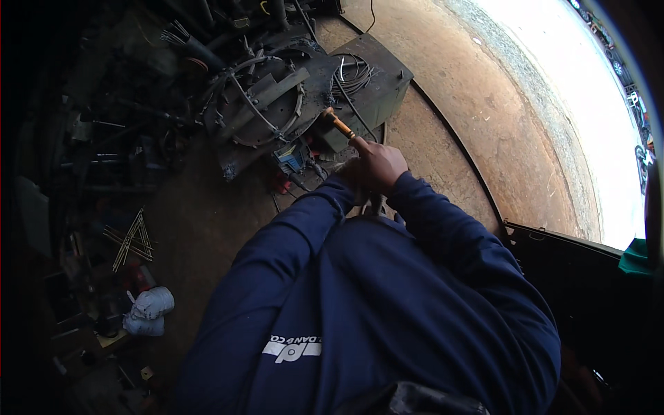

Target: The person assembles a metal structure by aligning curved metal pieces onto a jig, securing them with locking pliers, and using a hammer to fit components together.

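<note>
- Your right hand [380, 166] is closed round the near end of the tool [342, 127], a thin orange-brown shaft with a wider head, exact kind unclear
- Left hand [348, 169]: mostly hidden by the right one, can't tell whether it grasps anything
- Tool juts ahead of your knuckles, tilted up-left, head by the near edge of the plate [316, 93]; touching or not, can't tell
- To handle it well, I'd keep the grip firm and the wrist straight, and eye the head before you push or swing
- Best keep the left hand out of the head's path
- Ring [301, 104] with a bar [268, 104] across it crowds the left-ahead side; rough edges, could snag your left sleeve [304, 214]
- Cable [356, 114] runs just beside the tool, below the coil [354, 72] on the box [380, 59]; easy to hook, so clear it
- Blue part [290, 160] is near that sleeve, little room there
- Most open room is right: bare floor [512, 124], but a dark rail [459, 138] crosses it, trip risk
- Left floor has loose rods [131, 238] and a white bundle [151, 304], step wide of both
</note>
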Demonstrator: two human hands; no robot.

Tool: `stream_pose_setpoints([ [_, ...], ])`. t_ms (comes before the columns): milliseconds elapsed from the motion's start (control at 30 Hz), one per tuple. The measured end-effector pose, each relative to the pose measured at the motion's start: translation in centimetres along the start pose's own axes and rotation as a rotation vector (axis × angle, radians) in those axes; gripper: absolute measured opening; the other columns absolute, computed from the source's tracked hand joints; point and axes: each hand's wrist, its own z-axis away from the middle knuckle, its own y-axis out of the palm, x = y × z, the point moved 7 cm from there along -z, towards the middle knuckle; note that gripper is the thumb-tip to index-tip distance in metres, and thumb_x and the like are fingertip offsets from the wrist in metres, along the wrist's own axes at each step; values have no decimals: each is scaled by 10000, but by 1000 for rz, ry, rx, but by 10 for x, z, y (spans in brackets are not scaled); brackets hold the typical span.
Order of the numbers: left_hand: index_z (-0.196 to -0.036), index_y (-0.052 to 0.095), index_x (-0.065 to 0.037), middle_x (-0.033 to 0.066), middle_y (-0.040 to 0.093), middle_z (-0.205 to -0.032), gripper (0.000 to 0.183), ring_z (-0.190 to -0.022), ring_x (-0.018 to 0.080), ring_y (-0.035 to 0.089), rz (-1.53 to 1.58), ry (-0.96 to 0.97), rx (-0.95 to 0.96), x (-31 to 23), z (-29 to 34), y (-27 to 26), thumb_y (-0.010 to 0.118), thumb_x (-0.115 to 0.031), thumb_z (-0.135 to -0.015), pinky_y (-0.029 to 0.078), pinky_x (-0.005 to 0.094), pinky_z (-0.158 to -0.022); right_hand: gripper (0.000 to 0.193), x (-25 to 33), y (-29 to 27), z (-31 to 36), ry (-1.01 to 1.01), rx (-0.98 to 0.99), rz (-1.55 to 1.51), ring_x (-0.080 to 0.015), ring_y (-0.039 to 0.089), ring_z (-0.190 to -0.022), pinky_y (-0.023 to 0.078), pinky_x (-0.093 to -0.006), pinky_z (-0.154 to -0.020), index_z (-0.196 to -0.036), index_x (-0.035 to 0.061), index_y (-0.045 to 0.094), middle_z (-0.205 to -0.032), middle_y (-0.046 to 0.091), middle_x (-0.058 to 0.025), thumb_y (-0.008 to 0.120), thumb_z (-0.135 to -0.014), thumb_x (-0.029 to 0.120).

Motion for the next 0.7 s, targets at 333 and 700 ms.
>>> stream_pose_setpoints([
  [333, -1084, 721, -105, 194, 716, -1120, 483, -1084, 387, 675, 106, -466, 73, 73, 13, 4, 626, -543, -903, 532, 480, -906, 233, 26, -2, 13, -53, -69, 102, -394, 700, -770, 560, -491, -668, -1016, 82, 587, -820, 682, -162, 605, -911, 289],
  [700, -1252, 636, -108, 185, 607, -1362, 572, -1272, 336, 583, 47, -544, -22, 111, 64, 0, 423, -571, -993, 480, 466, -1035, 332, 44, -14, 1, 96, 194, -555, -252, 734, -740, 578, -395, -651, -1143, -8, 596, -785, 699, -142, 645, -969, 270],
])
